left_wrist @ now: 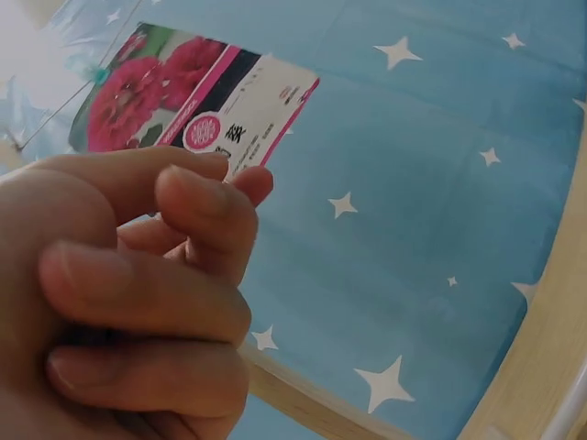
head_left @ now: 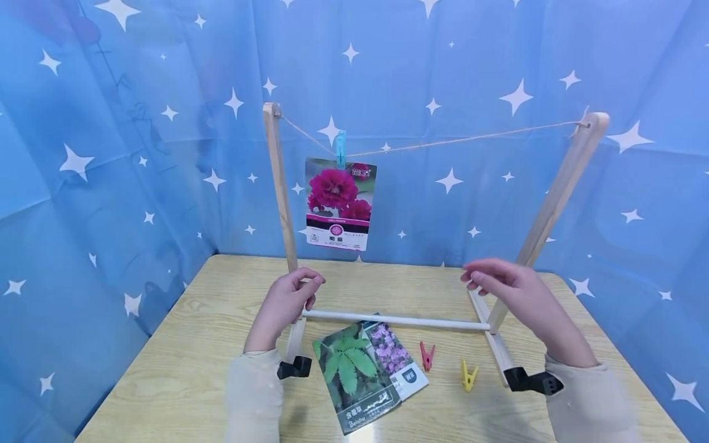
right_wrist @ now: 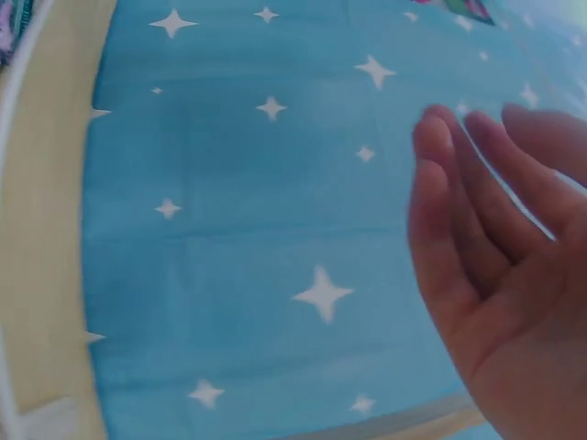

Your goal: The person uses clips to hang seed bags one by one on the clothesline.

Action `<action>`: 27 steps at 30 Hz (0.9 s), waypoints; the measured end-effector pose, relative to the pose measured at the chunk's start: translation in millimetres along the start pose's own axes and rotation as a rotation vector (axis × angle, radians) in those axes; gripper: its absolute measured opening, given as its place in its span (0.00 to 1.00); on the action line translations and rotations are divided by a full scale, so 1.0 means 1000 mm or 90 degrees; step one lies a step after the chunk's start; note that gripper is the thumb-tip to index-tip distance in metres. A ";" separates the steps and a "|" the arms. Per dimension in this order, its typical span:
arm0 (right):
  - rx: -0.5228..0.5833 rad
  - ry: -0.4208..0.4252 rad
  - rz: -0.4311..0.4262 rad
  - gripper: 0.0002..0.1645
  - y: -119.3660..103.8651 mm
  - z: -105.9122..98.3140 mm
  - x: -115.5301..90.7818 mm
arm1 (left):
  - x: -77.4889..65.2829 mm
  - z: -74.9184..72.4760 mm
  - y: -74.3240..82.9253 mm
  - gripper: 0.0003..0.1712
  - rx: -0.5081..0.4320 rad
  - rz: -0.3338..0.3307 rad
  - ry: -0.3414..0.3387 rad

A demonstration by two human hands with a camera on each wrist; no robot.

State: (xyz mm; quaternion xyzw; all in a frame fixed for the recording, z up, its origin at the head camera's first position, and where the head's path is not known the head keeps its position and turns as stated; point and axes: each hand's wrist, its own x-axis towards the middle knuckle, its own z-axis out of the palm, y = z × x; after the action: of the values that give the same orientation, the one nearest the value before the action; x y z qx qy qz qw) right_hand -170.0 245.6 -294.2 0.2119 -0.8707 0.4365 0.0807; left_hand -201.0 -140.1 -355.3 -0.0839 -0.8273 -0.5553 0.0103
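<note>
Along the desk's (head_left: 183,344) left side, a wooden upright (head_left: 280,184), partly covered near its foot by the left hand (head_left: 285,301), whose fingers are loosely curled around nothing; next, a magenta-flower packet (head_left: 339,206), hanging upright before the starry curtain (head_left: 404,67), its top edge in a blue clothespin (head_left: 340,151) on the string (head_left: 471,138), which sags to a low point there; below it on the desk, a green-leaf packet (head_left: 354,375), lying aslant over part of a purple-flower packet (head_left: 390,354), whose top is crossed by a white rod (head_left: 443,322) joining the frame's two sides; just beside these, a red clothespin (head_left: 427,355), then a yellow clothespin (head_left: 469,376); farther right, the right hand (head_left: 512,286), fingers gently bent and likewise unoccupied, well apart from the left; behind it, a second upright (head_left: 562,184), tied to the string near its top
</note>
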 end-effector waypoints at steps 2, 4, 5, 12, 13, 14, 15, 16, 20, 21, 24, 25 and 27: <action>0.025 -0.039 0.022 0.16 0.010 0.006 -0.003 | 0.000 0.002 0.000 0.11 0.030 0.018 0.005; 0.050 -0.063 0.043 0.17 0.017 0.013 -0.006 | 0.000 0.005 0.001 0.10 0.045 0.033 0.010; 0.063 -0.072 0.052 0.17 0.021 0.016 -0.008 | 0.000 0.006 0.001 0.10 0.049 0.038 0.010; 0.124 -0.097 0.078 0.18 0.044 0.036 -0.019 | 0.000 0.012 0.004 0.10 0.080 0.044 -0.005; 0.132 -0.098 0.084 0.18 0.047 0.039 -0.020 | 0.000 0.013 0.004 0.09 0.091 0.045 -0.009; 0.141 -0.096 0.092 0.18 0.050 0.042 -0.022 | 0.000 0.014 0.004 0.09 0.101 0.047 -0.014; 0.148 -0.095 0.099 0.19 0.053 0.045 -0.023 | 0.001 0.014 0.004 0.08 0.112 0.046 -0.015; 0.156 -0.094 0.107 0.19 0.056 0.048 -0.024 | 0.001 0.015 0.005 0.08 0.121 0.047 -0.016; 0.181 -0.096 0.134 0.20 0.066 0.060 -0.025 | 0.002 0.020 0.005 0.08 0.146 0.059 -0.001; 0.185 -0.100 0.144 0.20 0.068 0.062 -0.026 | 0.002 0.021 0.005 0.08 0.148 0.061 0.005; 0.189 -0.108 0.169 0.22 0.072 0.068 -0.027 | 0.003 0.024 0.004 0.08 0.148 0.068 0.010; 0.187 -0.112 0.170 0.23 0.073 0.069 -0.027 | 0.003 0.024 0.004 0.08 0.149 0.068 0.009; 0.186 -0.109 0.190 0.23 0.075 0.070 -0.027 | 0.003 0.025 0.003 0.08 0.151 0.064 0.006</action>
State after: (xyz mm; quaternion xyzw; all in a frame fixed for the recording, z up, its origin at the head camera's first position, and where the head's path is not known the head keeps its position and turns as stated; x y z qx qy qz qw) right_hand -175.2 237.8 -400.1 0.1260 -0.8237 0.5454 -0.0905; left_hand -201.2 -116.0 -361.5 -0.1207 -0.8818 -0.4530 0.0520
